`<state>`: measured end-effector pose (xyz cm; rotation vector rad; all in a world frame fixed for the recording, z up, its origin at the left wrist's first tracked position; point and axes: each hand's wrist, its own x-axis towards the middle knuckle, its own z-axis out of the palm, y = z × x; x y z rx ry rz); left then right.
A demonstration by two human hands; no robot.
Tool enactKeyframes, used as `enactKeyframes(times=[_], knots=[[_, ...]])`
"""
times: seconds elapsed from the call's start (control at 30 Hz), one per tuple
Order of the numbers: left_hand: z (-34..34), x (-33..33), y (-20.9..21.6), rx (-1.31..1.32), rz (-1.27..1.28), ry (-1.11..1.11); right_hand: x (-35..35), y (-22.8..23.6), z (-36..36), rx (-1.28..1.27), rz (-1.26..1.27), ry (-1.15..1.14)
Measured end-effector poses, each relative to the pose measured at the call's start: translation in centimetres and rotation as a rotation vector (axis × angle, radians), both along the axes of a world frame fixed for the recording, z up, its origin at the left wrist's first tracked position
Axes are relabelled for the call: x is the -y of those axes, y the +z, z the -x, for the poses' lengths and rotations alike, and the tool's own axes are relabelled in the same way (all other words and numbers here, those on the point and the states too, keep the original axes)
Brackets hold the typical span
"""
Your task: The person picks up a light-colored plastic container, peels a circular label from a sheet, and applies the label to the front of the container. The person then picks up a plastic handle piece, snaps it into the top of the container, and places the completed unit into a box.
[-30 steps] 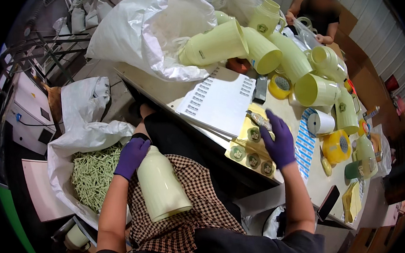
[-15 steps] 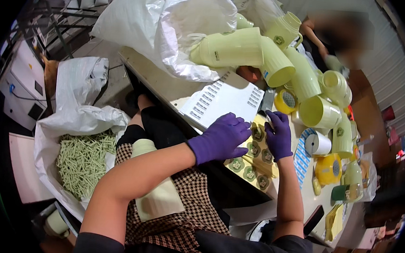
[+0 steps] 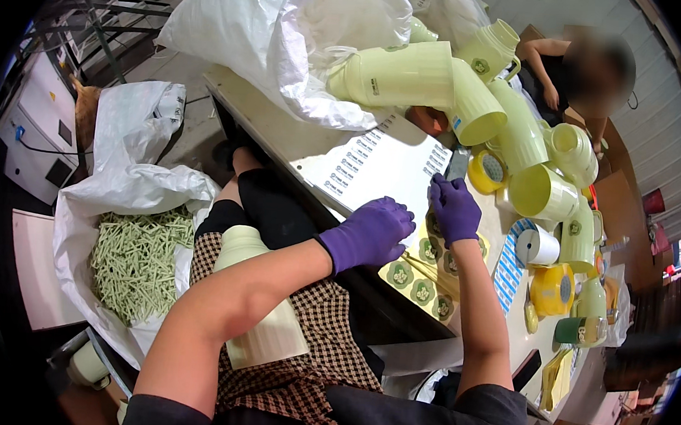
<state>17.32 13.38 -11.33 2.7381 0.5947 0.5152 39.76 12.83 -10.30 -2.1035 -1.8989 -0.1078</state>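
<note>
Head view: the left hand rests, fingers bent, at the near edge of the white label sheet; the right hand, fingers curled, is at its right edge; whether either grips anything cannot be told; the sheet lies on the desk; a pale green flask body lies on the checked apron.

Two purple-gloved hands: one left hand, one right hand. One pale green flask on the lap; at least seven more flasks on one table — they overlap, so the exact number is unclear. Two open white sacks. Green sticks, too many to count. At least five round stickers. Two yellow tape rolls, one white roll, one phone — and one other person.
</note>
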Motion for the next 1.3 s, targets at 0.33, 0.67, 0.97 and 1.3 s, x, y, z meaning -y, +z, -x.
enactKeyframes(times=[0.33, 0.67, 0.97, 1.3], knots=[[11.5, -0.8, 3.8, 0.439, -0.038, 0.400, -0.6, 4.5, -0.2, -0.789, -0.543, 0.201], [25.6, 11.0, -1.8, 0.458, 0.415, 0.484, 15.3, 2.7, 21.6, -0.317, -0.199, 0.779], [25.2, 13.1, 0.9, 0.686, 0.446, 0.401, 17.9, 2.7, 23.9, -0.072, -0.306, 0.867], [26.5, 13.3, 1.7, 0.563, 0.432, 0.311, 17.9, 3.3, 23.8, 0.027, -0.235, 0.873]])
